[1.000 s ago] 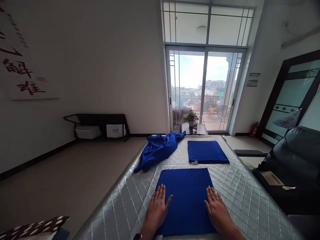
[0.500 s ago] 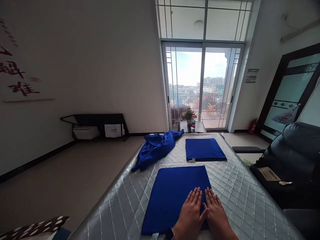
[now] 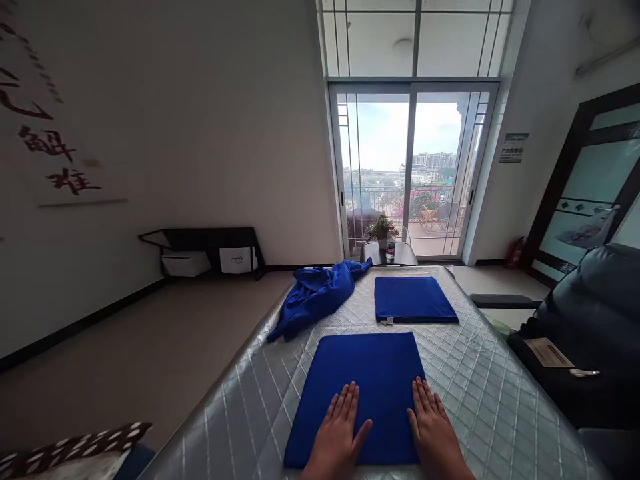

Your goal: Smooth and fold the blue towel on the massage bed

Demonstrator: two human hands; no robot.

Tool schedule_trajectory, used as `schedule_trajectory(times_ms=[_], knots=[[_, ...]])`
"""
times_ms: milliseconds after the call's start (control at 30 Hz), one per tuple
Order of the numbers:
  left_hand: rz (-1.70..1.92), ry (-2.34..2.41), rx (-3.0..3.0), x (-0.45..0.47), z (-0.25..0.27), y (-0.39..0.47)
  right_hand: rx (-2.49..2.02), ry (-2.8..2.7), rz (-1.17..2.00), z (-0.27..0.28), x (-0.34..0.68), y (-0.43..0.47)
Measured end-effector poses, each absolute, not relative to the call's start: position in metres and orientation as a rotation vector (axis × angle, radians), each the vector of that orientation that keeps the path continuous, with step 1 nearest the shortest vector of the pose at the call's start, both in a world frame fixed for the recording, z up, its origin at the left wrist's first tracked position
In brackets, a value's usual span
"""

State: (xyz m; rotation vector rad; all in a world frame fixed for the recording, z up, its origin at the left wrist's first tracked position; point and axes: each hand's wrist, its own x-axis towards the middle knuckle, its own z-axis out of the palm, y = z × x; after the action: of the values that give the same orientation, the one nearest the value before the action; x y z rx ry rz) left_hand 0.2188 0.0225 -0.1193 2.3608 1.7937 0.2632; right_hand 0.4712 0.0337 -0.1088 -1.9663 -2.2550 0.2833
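Note:
A flat blue folded cloth (image 3: pixel 370 373) lies in front of me on a silver quilted surface (image 3: pixel 480 400). My left hand (image 3: pixel 340 423) rests on its near left part, fingers stretched out and thumb apart. Flat at the right edge of the same cloth lies my right hand (image 3: pixel 431 420), fingers extended. Neither hand grips anything. Farther back sits a second blue folded cloth (image 3: pixel 415 299) with a small white tag at its near edge. To its left is a crumpled blue cloth (image 3: pixel 320 297).
A black armchair (image 3: pixel 590 320) with a card (image 3: pixel 549 352) on its seat stands at the right. Behind the quilted surface, a small table (image 3: pixel 405 257) holds a bottle (image 3: pixel 391 244) and a potted plant (image 3: pixel 381 230). A spotted brown cloth (image 3: pixel 75 447) shows at lower left.
My left hand has slid left across the near blue cloth, away from my right hand, which has stayed at the right edge. The view has turned slightly left.

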Motion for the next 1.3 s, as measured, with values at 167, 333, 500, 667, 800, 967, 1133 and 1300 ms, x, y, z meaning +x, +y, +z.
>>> schedule_trajectory(times_ms=[167, 333, 500, 667, 800, 967, 1133, 1300], knots=[[0.174, 1.99, 2.196, 0.163, -0.124, 0.004, -1.975, -2.242, 0.313, -0.107, 0.471, 0.032], [0.178, 2.025, 2.166, 0.156, -0.126, -0.004, -1.961, -2.261, 0.266, -0.106, 0.47, 0.032], [0.25, 2.006, 2.223, 0.158, -0.126, -0.004, -1.882, -2.302, 0.14, -0.109, 0.472, 0.021], [0.249, 2.004, 2.239, 0.153, -0.129, -0.003, -1.904, -2.324, 0.211, -0.126, 0.479, 0.003], [0.209, 2.006, 2.239, 0.149, -0.132, 0.001, -1.924, -2.325, 0.356, -0.14, 0.487, -0.002], [0.306, 1.868, 2.475, 0.192, -0.139, 0.01, -1.907, -2.257, 0.317, -0.149, 0.485, -0.003], [0.551, 1.351, 2.908, 0.281, -0.147, 0.016, -1.911, -2.285, 0.203, -0.162, 0.485, -0.002], [0.578, 1.248, 2.954, 0.303, -0.15, 0.015, -1.845, -2.302, 0.236, -0.173, 0.495, 0.003]])
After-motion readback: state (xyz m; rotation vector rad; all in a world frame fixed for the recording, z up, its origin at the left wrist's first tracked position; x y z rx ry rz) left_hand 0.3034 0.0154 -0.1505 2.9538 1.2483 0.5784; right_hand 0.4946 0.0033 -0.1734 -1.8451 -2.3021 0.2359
